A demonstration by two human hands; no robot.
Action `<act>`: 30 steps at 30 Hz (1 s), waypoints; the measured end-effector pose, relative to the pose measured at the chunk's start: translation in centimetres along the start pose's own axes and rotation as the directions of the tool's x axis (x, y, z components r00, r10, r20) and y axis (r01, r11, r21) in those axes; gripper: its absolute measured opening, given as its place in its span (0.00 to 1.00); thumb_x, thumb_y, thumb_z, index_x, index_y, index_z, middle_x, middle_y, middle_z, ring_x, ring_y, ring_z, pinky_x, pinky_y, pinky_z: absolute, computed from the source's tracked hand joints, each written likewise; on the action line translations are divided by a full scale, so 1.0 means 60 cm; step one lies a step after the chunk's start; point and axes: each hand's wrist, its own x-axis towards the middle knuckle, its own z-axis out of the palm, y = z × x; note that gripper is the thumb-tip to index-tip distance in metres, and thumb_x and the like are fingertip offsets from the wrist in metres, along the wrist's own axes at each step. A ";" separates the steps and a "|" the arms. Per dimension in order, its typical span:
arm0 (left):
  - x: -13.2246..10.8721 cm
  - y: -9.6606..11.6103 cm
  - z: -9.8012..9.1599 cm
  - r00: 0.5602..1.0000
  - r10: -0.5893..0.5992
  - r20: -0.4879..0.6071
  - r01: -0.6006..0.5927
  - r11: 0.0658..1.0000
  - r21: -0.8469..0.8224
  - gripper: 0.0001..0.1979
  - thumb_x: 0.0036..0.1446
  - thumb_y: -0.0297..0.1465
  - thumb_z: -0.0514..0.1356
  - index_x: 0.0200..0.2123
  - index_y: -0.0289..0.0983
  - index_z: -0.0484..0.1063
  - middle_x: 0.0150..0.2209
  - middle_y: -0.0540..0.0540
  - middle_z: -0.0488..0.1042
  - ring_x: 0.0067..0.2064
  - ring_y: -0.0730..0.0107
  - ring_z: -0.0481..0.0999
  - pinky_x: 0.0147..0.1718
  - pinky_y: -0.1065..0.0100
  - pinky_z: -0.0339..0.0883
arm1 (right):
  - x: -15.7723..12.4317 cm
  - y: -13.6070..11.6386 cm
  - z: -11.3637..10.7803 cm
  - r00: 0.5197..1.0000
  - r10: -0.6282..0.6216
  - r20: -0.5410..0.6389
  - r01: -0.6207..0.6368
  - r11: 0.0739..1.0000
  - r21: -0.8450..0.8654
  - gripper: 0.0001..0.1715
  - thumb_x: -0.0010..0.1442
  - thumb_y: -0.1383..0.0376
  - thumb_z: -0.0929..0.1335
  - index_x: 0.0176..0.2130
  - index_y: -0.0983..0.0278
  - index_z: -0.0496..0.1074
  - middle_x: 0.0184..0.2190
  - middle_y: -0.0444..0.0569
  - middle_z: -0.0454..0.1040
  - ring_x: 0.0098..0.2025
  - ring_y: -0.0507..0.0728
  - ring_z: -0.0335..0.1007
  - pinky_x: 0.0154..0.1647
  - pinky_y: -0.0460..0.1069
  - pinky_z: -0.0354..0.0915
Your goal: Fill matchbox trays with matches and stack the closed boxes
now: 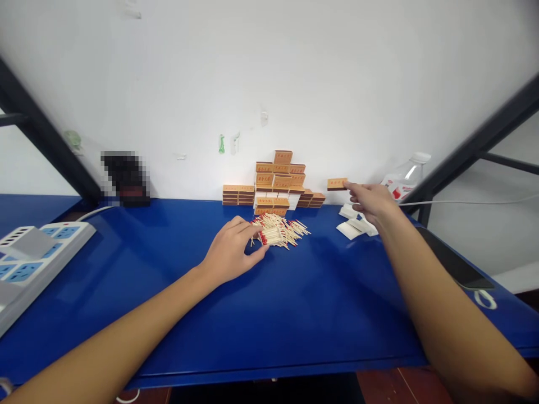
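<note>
Between the thumb and fingertips of my right hand is an orange matchbox, held up near the wall, right of the stacked boxes. My left hand is at the heap of loose red-tipped matches. Its thumb and fingers close on the end of a small matchbox tray full of matches. Behind the heap rises a stepped stack of matchboxes against the wall, some of them on a white base. Lower piles of boxes flank it.
White paper pieces lie under my right hand, with a plastic bottle behind. A dark flat device is at the right edge. A power strip occupies the left of the blue table; a dark object stands back left.
</note>
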 end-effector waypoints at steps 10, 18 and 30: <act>0.003 -0.022 0.002 0.993 -0.115 0.000 0.115 0.990 -0.087 0.19 0.64 0.35 0.68 0.56 0.36 0.78 0.40 0.44 0.80 0.44 0.60 0.76 0.44 0.57 0.75 | -0.173 0.008 0.090 0.761 -0.134 0.634 0.081 0.990 0.112 0.30 0.55 0.41 0.77 0.30 0.63 0.70 0.21 0.40 0.67 0.20 0.47 0.59 0.18 0.44 0.54; 0.005 -0.024 0.002 0.987 -0.163 -0.002 0.160 0.972 -0.174 0.19 0.62 0.33 0.70 0.56 0.43 0.77 0.41 0.48 0.82 0.45 0.61 0.78 0.46 0.58 0.75 | -0.166 0.015 0.082 0.718 -0.102 0.689 0.056 0.995 0.088 0.30 0.57 0.41 0.76 0.30 0.63 0.70 0.23 0.41 0.69 0.21 0.47 0.60 0.20 0.45 0.54; 0.009 -0.019 -0.001 0.962 -0.269 -0.047 0.248 0.933 -0.260 0.17 0.61 0.33 0.72 0.53 0.43 0.80 0.40 0.49 0.84 0.44 0.61 0.78 0.44 0.58 0.75 | -0.232 0.029 0.128 0.779 -0.381 0.498 0.357 0.922 0.146 0.29 0.70 0.48 0.66 0.64 0.57 0.72 0.57 0.58 0.72 0.51 0.62 0.73 0.36 0.53 0.78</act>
